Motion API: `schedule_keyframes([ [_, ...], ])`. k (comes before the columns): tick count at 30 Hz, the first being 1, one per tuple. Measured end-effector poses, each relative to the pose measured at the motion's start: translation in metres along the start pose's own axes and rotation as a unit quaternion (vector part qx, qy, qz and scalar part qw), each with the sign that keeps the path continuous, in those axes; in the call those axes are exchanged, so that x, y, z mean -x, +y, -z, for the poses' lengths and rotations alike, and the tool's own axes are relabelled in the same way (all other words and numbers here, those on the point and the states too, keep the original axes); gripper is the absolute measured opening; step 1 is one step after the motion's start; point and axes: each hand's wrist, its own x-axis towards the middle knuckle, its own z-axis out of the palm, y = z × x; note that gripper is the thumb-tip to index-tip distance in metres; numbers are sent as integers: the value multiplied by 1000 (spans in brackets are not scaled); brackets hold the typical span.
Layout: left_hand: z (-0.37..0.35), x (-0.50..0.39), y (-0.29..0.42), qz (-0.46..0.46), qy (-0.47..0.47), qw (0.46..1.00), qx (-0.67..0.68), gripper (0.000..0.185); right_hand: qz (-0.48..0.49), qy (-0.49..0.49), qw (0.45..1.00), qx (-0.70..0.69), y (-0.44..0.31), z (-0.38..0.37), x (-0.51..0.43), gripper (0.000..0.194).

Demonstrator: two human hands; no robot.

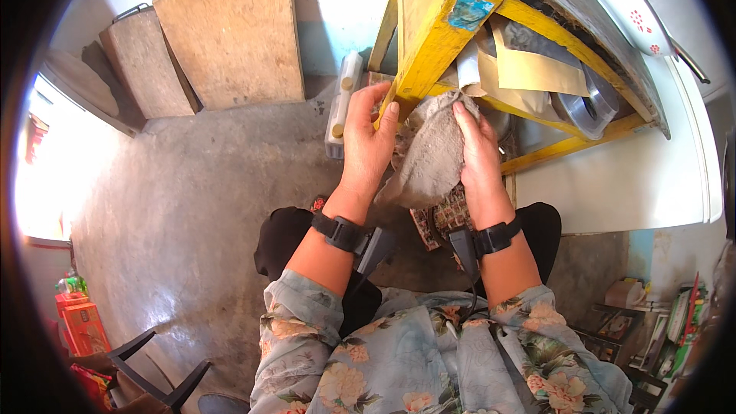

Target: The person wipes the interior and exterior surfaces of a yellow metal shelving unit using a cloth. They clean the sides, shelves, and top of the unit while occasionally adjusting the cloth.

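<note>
In my right hand is a worn grey-beige cloth, pinched near its top with the thumb lying over it. The cloth hangs down to the left, between my two forearms. My left hand is around the lower part of a yellow wooden table leg, thumb on one side and fingers on the other. A patch of blue paper clings to the table's corner, above both hands. Each wrist wears a black strap with a dark device.
The table's shelf holds brown envelopes and a clear plastic container. White plastic jugs with yellow caps stand left of the leg. Wooden boards lean on the wall. A black-framed chair is lower left, near red boxes.
</note>
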Motion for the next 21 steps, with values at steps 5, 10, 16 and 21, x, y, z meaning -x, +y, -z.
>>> schedule_keyframes([
  [5,-7,-1,-7,-12,-5,1000,-2,41,-55,7,997,-54,4,-27,-7,33],
  [10,-4,1,-9,-43,-2,999,-34,44,-60,7,997,-46,7,-40,-5,34],
  [16,-5,-3,-17,9,-16,999,48,52,-101,-31,994,-28,5,-37,-11,32],
  [21,0,-2,-13,28,-31,999,13,49,-92,-20,992,-79,0,-30,-6,32],
])
